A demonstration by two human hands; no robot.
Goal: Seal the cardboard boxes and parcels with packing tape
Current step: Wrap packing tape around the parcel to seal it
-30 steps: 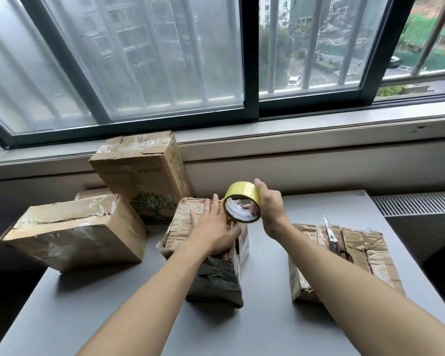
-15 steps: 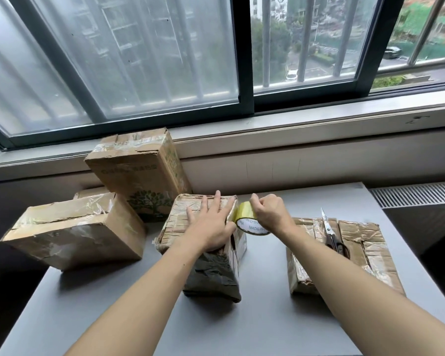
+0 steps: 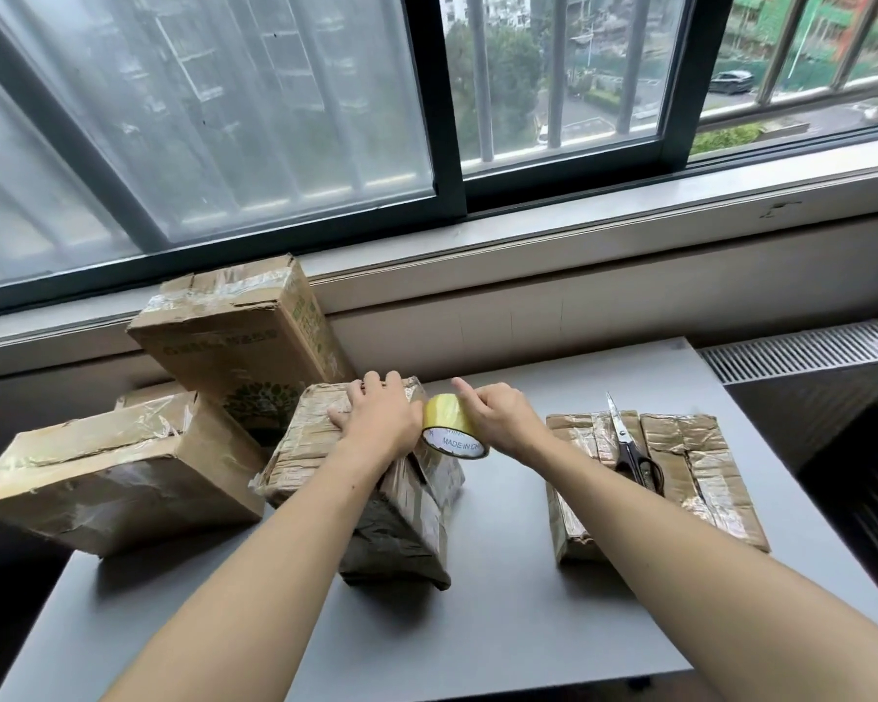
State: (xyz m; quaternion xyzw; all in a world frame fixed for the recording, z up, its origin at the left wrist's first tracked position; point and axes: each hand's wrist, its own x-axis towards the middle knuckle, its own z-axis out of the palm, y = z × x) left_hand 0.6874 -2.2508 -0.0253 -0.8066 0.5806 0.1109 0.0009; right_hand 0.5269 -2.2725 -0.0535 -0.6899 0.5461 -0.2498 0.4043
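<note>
A taped brown parcel (image 3: 305, 448) with a dark plastic front end stands at the middle of the grey table (image 3: 503, 625). My left hand (image 3: 376, 423) lies flat on its top, fingers reaching over the far edge. My right hand (image 3: 498, 420) grips a roll of yellowish packing tape (image 3: 452, 430) at the parcel's right top edge, right beside the left hand. Three more taped cardboard boxes are around: a flat one (image 3: 700, 468) to the right, a large one (image 3: 107, 473) to the left, and a tilted one (image 3: 234, 347) behind.
Scissors (image 3: 629, 448) lie on the flat right box. A window sill and wall run along the table's far side. A radiator grille (image 3: 802, 352) sits at the right. The left box overhangs the table's left edge.
My right hand brought the tape roll down from above the parcel to its right top edge. My left hand slid further across the parcel's top toward the far edge.
</note>
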